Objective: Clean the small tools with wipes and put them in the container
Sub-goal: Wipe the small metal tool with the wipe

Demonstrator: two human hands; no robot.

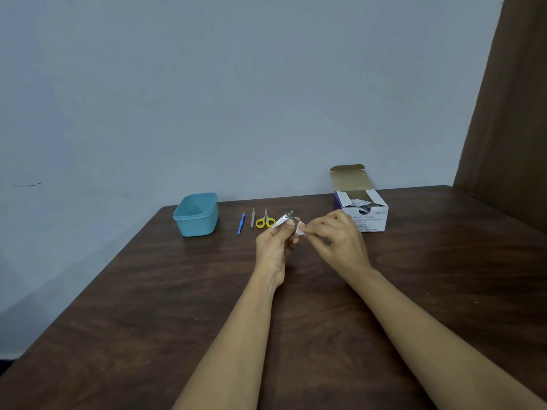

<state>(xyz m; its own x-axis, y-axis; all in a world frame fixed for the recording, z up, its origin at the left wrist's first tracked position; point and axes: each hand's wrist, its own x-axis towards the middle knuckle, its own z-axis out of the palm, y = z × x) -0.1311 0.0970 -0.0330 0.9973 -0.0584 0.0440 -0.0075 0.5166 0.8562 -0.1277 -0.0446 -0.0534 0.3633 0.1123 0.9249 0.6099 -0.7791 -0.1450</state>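
Left hand [273,247], clipper [282,221] jutting above grip, wipe [300,229] touching

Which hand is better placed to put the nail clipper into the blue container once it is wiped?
Left. The left hand holds the nail clipper, and the blue container stands on its side; the right hand pinches the wipe.

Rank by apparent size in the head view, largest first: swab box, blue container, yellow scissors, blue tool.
1. swab box, flap raised.
2. blue container.
3. yellow scissors and blue tool: about equal in length, scissors wider at the handles; too close to rank.
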